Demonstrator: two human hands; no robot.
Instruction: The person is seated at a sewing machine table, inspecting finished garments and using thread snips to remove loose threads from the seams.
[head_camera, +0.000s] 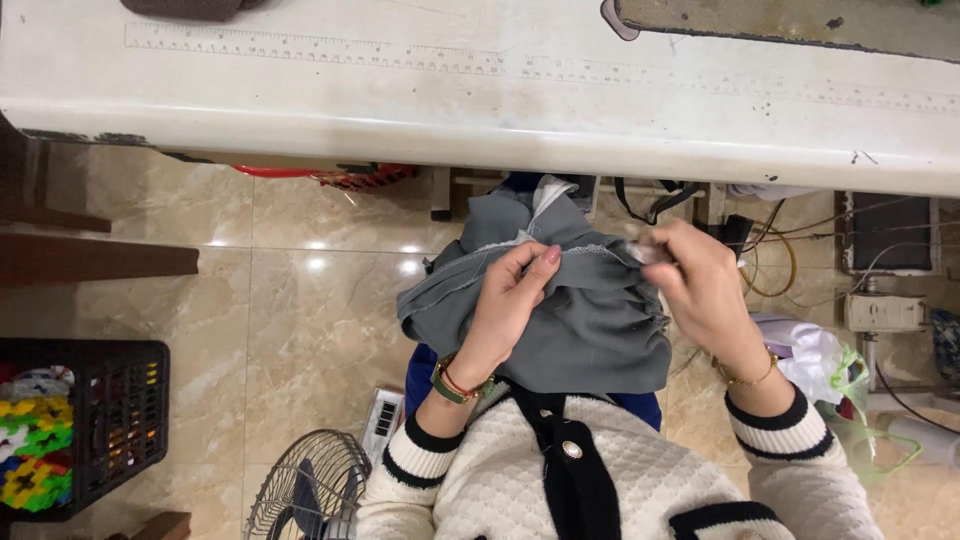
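A grey piece of cloth (590, 325) with a stitched, frayed seam lies bunched over my lap, below the edge of a white worktable (480, 110). My left hand (510, 300) pinches the seam near its middle, thumb and fingers closed on the fabric. My right hand (695, 280) grips the same seam further right; something small and blurred sits at its fingertips, and I cannot tell what it is. Both wrists wear bracelets, and white knit sleeves with black trim cover my forearms.
A ruler strip (400, 55) runs along the tabletop. A black crate (95, 425) with colourful plastic pieces stands on the tiled floor at left, a floor fan (305, 490) near my left knee. Cables (770, 260), a plastic bag (815, 355) and an electrical box (885, 312) crowd the right.
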